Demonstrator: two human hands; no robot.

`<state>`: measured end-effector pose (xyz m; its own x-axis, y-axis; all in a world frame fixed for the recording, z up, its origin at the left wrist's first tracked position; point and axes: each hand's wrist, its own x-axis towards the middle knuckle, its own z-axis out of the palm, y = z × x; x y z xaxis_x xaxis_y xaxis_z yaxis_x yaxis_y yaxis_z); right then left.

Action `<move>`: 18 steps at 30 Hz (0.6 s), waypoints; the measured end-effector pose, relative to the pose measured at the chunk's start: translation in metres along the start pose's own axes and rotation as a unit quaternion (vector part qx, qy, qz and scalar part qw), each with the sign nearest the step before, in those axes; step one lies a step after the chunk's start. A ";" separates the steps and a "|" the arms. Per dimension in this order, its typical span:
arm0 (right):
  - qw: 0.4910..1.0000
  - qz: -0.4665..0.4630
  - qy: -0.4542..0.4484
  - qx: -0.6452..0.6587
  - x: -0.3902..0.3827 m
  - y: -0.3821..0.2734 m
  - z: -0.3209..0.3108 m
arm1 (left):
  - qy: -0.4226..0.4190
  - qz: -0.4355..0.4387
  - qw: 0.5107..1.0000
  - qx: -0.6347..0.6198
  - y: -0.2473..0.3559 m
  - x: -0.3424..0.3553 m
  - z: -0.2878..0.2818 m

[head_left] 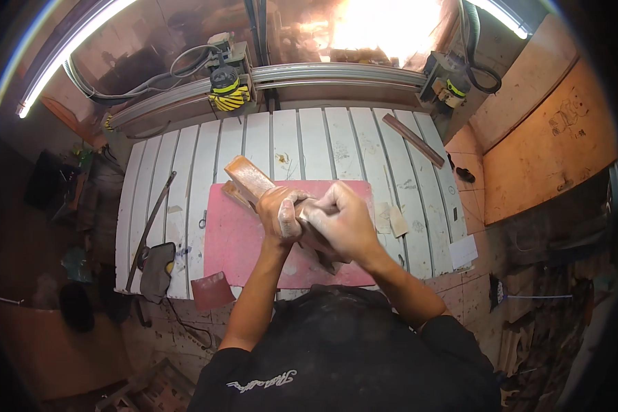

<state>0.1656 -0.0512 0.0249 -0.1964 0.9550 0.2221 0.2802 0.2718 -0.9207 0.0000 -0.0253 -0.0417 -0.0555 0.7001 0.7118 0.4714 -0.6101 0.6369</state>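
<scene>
My left hand (281, 214) is wrapped round a wooden workpiece (249, 176), whose orange-brown end sticks out toward the far left. Pale dust coats the fingers of both hands. Right beside it, my right hand (342, 218) is closed with its fingers curled against the wood; whatever they pinch is hidden. Darker parts of the piece show below the hands, over the pink mat (237, 237). A reddish-brown square sheet (213, 290), resembling sandpaper, lies at the mat's near left corner. Two tan paper pieces (397, 221) rest just right of the mat.
The white slatted table (316, 137) carries a dark strip (415, 140) at far right, a long thin bar (151, 230) and a grey-black object (158, 269) at left. Behind runs a metal rail (336, 75) with a yellow-striped machine head (229, 93). A wooden panel (556, 144) stands at right.
</scene>
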 end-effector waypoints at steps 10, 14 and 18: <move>0.995 0.095 -0.008 -0.032 0.021 -0.008 -0.012 | 0.016 -0.021 0.999 0.019 0.005 0.003 0.007; 0.996 0.070 -0.058 -0.025 0.008 -0.012 -0.014 | -0.002 -0.018 1.000 -0.005 0.009 0.001 0.003; 0.996 0.065 -0.011 -0.065 0.021 -0.006 -0.017 | 0.000 -0.010 1.000 0.007 0.007 0.004 0.004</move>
<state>0.1756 -0.0311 0.0404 -0.1707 0.9807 0.0950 0.4229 0.1600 -0.8920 0.0068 -0.0250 -0.0352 -0.0655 0.7120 0.6992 0.4817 -0.5911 0.6470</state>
